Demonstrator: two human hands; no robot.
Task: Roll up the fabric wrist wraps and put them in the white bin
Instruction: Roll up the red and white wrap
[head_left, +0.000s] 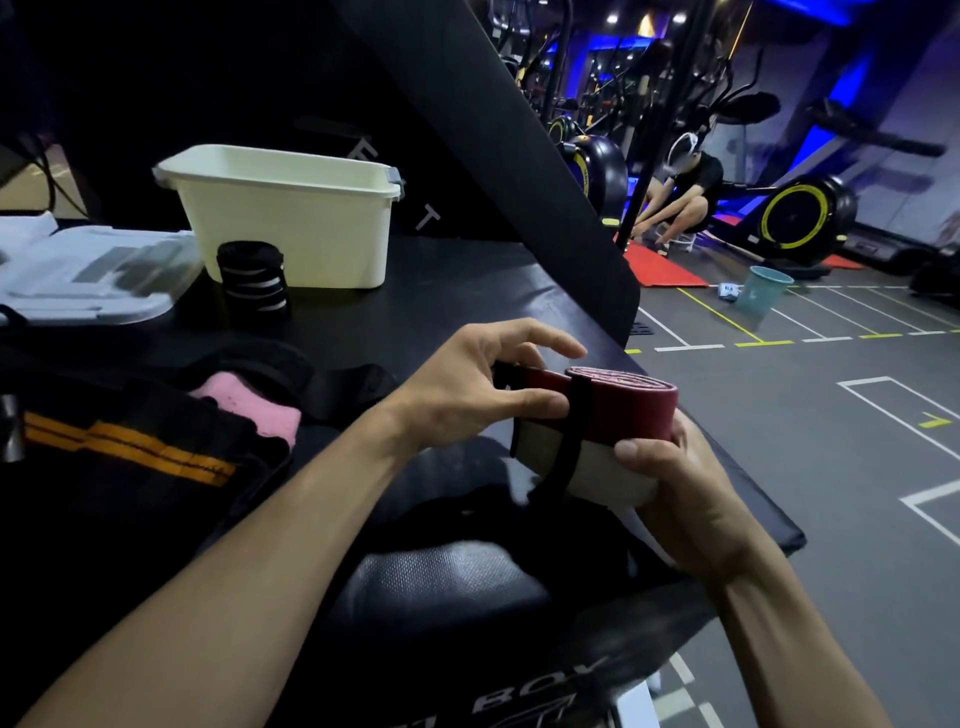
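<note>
A red and white wrist wrap (618, 415), rolled into a thick coil with a black loop across it, is held above the black padded surface (467, 291). My right hand (680, 483) grips the roll from below and behind. My left hand (488, 384) pinches the wrap's loose tail end against the roll, thumb under, fingers over. The white bin (291, 218) stands at the back left. A rolled black wrap with white stripes (253, 280) stands upright in front of the bin. More unrolled wraps, one pink (254, 405) and one black with an orange stripe (130, 447), lie at the left.
A clear plastic lid (88, 280) lies left of the bin. The padded surface ends in an edge at the right, with gym floor (831, 415) beyond. A person crouches far back near exercise bikes, and a teal bucket (763, 291) stands on the floor.
</note>
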